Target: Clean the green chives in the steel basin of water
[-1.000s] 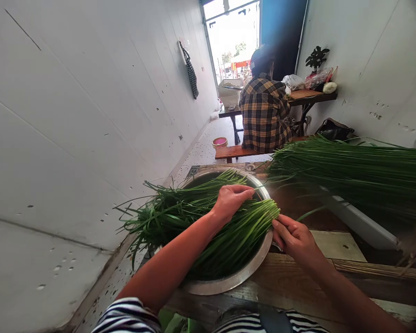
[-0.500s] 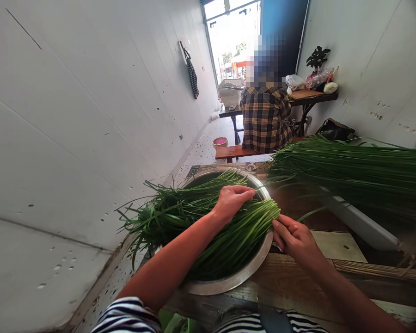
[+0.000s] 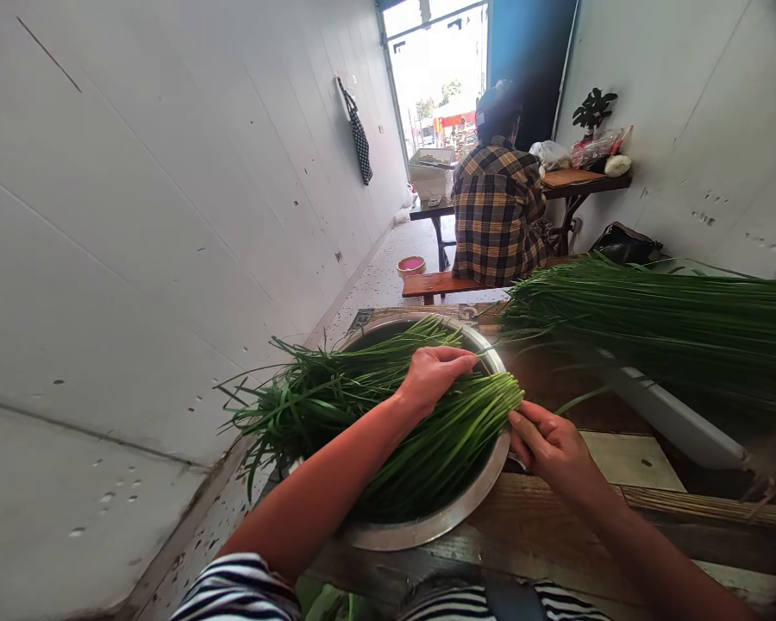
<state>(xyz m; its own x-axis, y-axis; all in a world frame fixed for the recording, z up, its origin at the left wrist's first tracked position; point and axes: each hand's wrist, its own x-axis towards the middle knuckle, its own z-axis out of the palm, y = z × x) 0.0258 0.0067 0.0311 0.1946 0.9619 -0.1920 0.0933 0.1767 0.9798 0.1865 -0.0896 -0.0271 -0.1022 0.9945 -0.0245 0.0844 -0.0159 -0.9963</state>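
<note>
A round metal bowl (image 3: 453, 513) sits on the wooden table (image 3: 543, 517) in front of me, filled with long green chives (image 3: 427, 440) that spill over its left rim. My left hand (image 3: 432, 375) lies on top of the bunch, fingers curled over the stalks. My right hand (image 3: 547, 442) is at the cut ends by the bowl's right rim, fingers bent and touching the stalk tips.
A big heap of chives (image 3: 660, 319) lies across a white tray (image 3: 679, 418) at the right. A white wall runs close on the left. Ahead, a person in a plaid shirt (image 3: 497, 216) sits on a bench (image 3: 436, 282) at another table.
</note>
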